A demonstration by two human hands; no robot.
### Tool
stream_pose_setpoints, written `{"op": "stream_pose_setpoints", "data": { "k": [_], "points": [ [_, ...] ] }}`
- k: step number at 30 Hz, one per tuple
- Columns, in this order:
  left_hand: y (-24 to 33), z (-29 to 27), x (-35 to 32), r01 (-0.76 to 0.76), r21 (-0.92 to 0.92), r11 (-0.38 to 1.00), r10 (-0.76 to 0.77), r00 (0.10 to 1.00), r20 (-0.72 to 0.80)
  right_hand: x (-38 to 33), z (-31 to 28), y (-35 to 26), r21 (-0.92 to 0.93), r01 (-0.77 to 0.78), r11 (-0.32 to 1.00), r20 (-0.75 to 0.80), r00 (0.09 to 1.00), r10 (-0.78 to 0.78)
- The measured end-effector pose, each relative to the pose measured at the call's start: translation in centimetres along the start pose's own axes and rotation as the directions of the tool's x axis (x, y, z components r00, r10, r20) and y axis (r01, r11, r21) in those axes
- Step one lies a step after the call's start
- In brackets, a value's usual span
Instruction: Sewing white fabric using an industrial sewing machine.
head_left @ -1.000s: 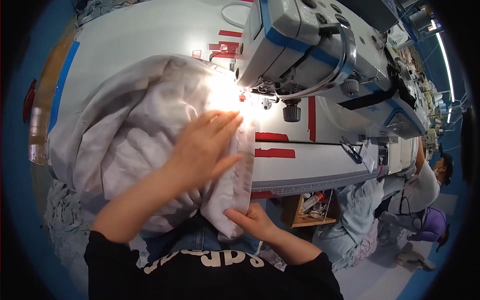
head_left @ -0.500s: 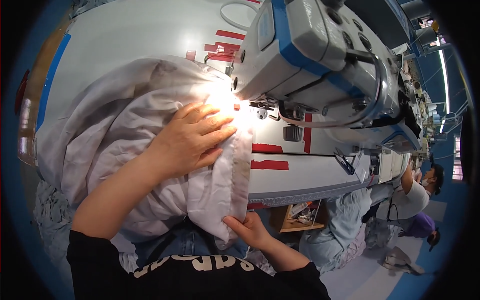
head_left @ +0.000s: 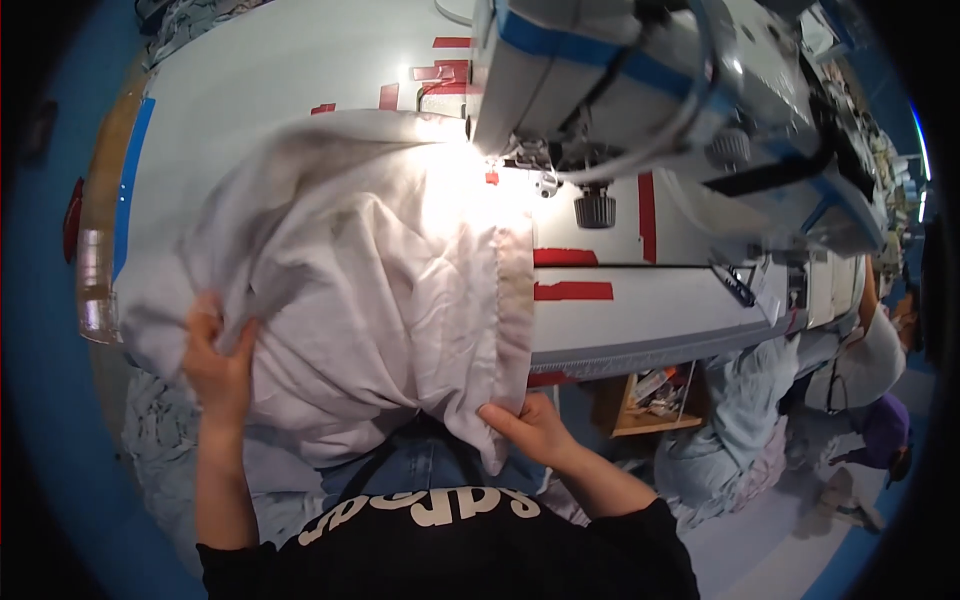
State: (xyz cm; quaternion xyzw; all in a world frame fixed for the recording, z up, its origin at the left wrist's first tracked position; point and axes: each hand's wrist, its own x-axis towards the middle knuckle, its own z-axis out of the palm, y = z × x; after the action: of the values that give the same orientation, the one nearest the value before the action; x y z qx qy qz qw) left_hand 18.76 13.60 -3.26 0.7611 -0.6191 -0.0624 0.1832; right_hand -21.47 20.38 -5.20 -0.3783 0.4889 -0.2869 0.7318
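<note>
While one right hand (head_left: 535,430) pinches one pale cloth (head_left: 360,290), one left hand (head_left: 218,368) touches it, grip half-spread, hold unclear.

Wht table (head_left: 240,80) w/ pale cloth (head_left: 340,270), sewing mach (head_left: 590,85), red tape strips (head_left: 573,291), dk snips (head_left: 738,288)

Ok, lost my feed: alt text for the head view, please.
A person's right hand pinches the lower right corner of pale cloth bunched at a brightly lit sewing machine, while the left hand touches its folds farther left. Red tape strips and dark thread snips lie on the white table.
</note>
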Motion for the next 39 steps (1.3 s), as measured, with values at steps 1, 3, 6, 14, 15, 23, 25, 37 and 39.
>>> {"op": "stream_pose_setpoints", "data": {
  "k": [1, 3, 6, 14, 15, 23, 25, 37, 39],
  "points": [
    [-1.1, -0.1, 1.4, -0.033, 0.031, 0.999, 0.027, 0.985, 0.171, 0.0, 0.2, 0.0, -0.006, 0.031, 1.0, 0.005, 1.0, -0.031],
    [-0.4, -0.9, 8.1, -0.181, 0.31, 0.933, 0.207, 0.977, -0.052, 0.1, 0.6, -0.2, -0.016, 0.068, 0.998, 0.061, 0.996, -0.067],
    [7.0, -3.7, 17.2, -0.191, 0.166, 0.967, 0.231, 0.936, -0.265, 0.1, 1.1, -0.5, -0.069, 0.102, 0.992, 0.064, 0.993, -0.098],
    [17.1, 1.8, 1.9, -0.678, -0.338, 0.652, 0.758, 0.585, 0.288, -1.2, 3.3, 1.0, 0.041, -0.08, 0.996, 0.143, 0.987, 0.074],
    [15.9, 2.2, 1.1, -0.739, -0.253, 0.625, 0.771, 0.531, 0.352, -1.4, 3.5, 1.2, 0.1, -0.022, 0.995, 0.144, 0.99, 0.007],
    [12.2, 0.9, -0.6, -0.932, -0.132, 0.336, 0.941, 0.33, 0.071, -1.3, 3.4, 2.0, -0.221, 0.035, 0.975, 0.08, 0.997, -0.018],
    [15.4, 1.0, -3.5, -0.869, -0.216, 0.445, 0.895, 0.431, 0.111, -1.1, 4.0, 2.4, -0.31, 0.152, 0.938, 0.062, 0.988, -0.139],
    [19.5, 3.4, -7.9, -0.668, -0.377, 0.642, 0.764, 0.516, 0.387, -0.8, -1.3, -3.5, -0.786, 0.609, 0.111, 0.226, 0.449, -0.865],
    [19.9, 2.5, -8.2, -0.716, -0.373, 0.59, 0.789, 0.412, 0.456, 0.6, -2.6, -4.4, -0.829, 0.518, -0.209, 0.481, 0.471, -0.739]
  ]
}}
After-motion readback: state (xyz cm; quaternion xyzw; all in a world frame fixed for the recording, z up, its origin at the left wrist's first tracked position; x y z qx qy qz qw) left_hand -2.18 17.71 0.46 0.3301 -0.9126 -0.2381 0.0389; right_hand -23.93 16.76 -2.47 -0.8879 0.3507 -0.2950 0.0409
